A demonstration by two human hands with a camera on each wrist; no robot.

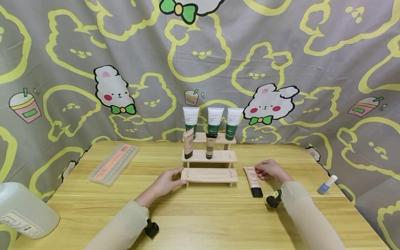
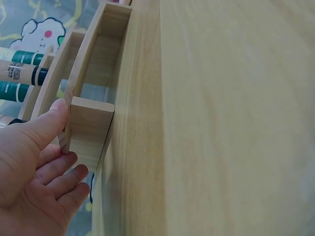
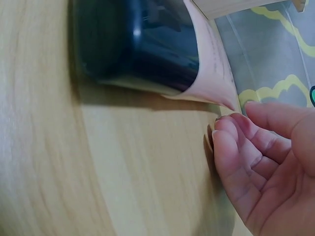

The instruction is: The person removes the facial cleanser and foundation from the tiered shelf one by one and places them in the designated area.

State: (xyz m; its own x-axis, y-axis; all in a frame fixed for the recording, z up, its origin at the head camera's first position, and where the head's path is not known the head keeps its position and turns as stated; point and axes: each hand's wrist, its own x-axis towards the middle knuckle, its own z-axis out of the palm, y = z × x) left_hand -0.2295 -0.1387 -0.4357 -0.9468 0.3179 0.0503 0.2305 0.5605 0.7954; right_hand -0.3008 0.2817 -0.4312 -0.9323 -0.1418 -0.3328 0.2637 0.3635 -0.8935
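Observation:
A three-tier wooden display stand (image 1: pixel 210 175) stands on the table. My left hand (image 1: pixel 165 183) grips the left end of its lowest step; in the left wrist view the thumb (image 2: pixel 58 110) lies on the board's edge, other fingers below. A beige BB cream tube (image 1: pixel 251 178) with a black cap lies on the table right of the stand. My right hand (image 1: pixel 269 169) is beside its upper end, fingers loosely bent, fingertips (image 3: pixel 222 125) close to the tube's edge; whether they touch is unclear. The middle step bears another BB tube (image 1: pixel 188 143) and a small black-capped tube (image 1: pixel 210 146).
Three white-and-green tubes (image 1: pixel 215 119) stand on the top step. A flat clear case (image 1: pixel 114 164) lies at the left, near a large whitish bottle (image 1: pixel 28 208). A small blue nail polish bottle (image 1: pixel 327 184) stands at the right edge. A patterned curtain (image 1: pixel 200 69) hangs behind.

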